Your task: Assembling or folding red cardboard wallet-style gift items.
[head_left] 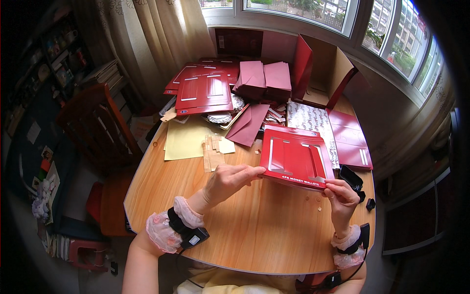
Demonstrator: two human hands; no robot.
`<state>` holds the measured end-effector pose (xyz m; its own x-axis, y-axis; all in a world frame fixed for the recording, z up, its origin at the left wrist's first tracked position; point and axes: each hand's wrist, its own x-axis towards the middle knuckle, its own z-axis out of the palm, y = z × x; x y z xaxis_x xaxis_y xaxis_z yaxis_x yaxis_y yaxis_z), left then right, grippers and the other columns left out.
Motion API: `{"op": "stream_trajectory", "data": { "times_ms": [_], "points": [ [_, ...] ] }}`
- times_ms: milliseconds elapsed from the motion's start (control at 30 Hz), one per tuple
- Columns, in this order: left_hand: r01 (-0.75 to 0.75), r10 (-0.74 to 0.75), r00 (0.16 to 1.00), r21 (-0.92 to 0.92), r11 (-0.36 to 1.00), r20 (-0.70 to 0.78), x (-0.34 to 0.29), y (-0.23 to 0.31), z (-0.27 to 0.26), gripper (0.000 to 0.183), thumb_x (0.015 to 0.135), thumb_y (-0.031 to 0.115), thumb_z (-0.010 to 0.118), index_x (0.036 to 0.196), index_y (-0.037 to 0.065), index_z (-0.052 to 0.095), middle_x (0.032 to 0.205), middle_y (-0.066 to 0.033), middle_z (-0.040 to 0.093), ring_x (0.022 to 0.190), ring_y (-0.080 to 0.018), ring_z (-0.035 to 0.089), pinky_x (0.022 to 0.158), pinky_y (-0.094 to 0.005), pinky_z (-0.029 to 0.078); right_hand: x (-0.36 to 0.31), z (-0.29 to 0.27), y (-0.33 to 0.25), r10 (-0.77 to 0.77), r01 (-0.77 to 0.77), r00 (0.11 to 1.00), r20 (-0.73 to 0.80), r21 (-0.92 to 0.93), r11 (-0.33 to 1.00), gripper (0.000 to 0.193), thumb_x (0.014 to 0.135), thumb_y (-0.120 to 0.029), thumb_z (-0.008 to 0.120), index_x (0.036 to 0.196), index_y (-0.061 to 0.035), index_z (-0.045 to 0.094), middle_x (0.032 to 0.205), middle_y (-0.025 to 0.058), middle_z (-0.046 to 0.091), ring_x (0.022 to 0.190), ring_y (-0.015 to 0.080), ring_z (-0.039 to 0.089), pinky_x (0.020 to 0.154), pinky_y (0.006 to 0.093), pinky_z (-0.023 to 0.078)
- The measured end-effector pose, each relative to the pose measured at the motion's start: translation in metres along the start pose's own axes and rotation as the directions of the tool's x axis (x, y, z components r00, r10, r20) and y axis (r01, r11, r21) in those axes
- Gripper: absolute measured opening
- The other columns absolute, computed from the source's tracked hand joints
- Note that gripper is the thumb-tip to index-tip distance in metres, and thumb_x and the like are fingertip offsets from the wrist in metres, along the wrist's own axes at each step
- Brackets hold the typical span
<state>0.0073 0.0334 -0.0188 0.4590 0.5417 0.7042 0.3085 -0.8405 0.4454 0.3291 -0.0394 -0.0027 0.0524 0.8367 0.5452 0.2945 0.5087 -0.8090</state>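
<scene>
A broad, pale wood-grained table point(235, 235) fills the middle of the frame. At its upper right stands an open red cardboard box with a brown inside point(321, 73); at upper centre-left lies a pile of flat, glossy red cards with cut-out panels point(196, 105), beside two stacks of pink paper envelopes point(252, 76).

The thing being handled, a flat red card sleeve with window-like panels and white lettering point(298, 157), is right of centre, its near edge raised off the table. Whether its far edge touches anything I cannot tell.

The left hand point(227, 182) is nearly closed, pinching the near left corner between thumb and fingers; the right hand point(341, 197) pinches the near right corner likewise, fingers curled.

The step looks like steadying and presenting or checking the sleeve; I judge that the next move calls for an even two-corner grip, so the thin card neither bends nor slips.

Smallest, at the right edge of the table, is an open black plastic case point(351, 178).
</scene>
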Motion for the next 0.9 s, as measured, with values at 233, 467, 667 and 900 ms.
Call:
{"op": "stream_trajectory", "data": {
  "times_ms": [233,467,667,900],
  "points": [
    [0.223,-0.244,0.97,-0.432,0.874,0.005,-0.005,-0.001,0.011,0.023,0.091,0.001,0.061,0.114,-0.001,0.065,0.097,-0.0125,0.072,0.085,-0.0184,0.073,0.073,-0.0255,0.06,0.0,0.0,0.002,0.018,-0.019,1.0,0.015,0.008,1.0,0.014,0.084,0.008,0.067,0.097,0.0044,0.071,0.1,0.0142,0.068,0.085,0.0152,0.066,0.071,0.0239,0.057],
    [0.209,-0.235,0.972,-0.452,0.867,-0.002,-0.002,-0.001,0.011,0.026,0.089,0.002,0.065,0.114,0.0,0.067,0.097,-0.0125,0.073,0.086,-0.018,0.072,0.075,-0.0246,0.059,0.0,0.001,0.002,0.063,-0.063,0.998,0.002,0.072,0.995,0.013,0.085,0.008,0.066,0.097,0.005,0.071,0.1,0.0144,0.067,0.082,0.0162,0.067,0.071,0.0243,0.058],
    [0.19,-0.222,0.975,-0.444,0.876,-0.02,-0.001,-0.001,0.013,0.027,0.088,0.001,0.067,0.115,0.001,0.067,0.095,-0.0126,0.073,0.085,-0.0179,0.073,0.073,-0.0247,0.059,0.001,-0.002,0.005,0.064,-0.063,0.998,-0.002,0.082,0.995,0.012,0.086,0.008,0.066,0.096,0.005,0.071,0.099,0.0152,0.067,0.082,0.0164,0.068,0.072,0.025,0.059],
    [0.159,-0.185,0.982,-0.362,0.919,-0.038,-0.002,-0.001,0.014,0.023,0.089,0.002,0.066,0.111,0.001,0.068,0.094,-0.0134,0.073,0.085,-0.019,0.073,0.072,-0.0251,0.058,0.001,-0.001,0.004,0.066,-0.066,0.998,-0.001,0.072,0.995,0.011,0.085,0.008,0.066,0.095,0.0051,0.07,0.099,0.0153,0.067,0.082,0.0171,0.068,0.071,0.0256,0.06]
  ]
}}
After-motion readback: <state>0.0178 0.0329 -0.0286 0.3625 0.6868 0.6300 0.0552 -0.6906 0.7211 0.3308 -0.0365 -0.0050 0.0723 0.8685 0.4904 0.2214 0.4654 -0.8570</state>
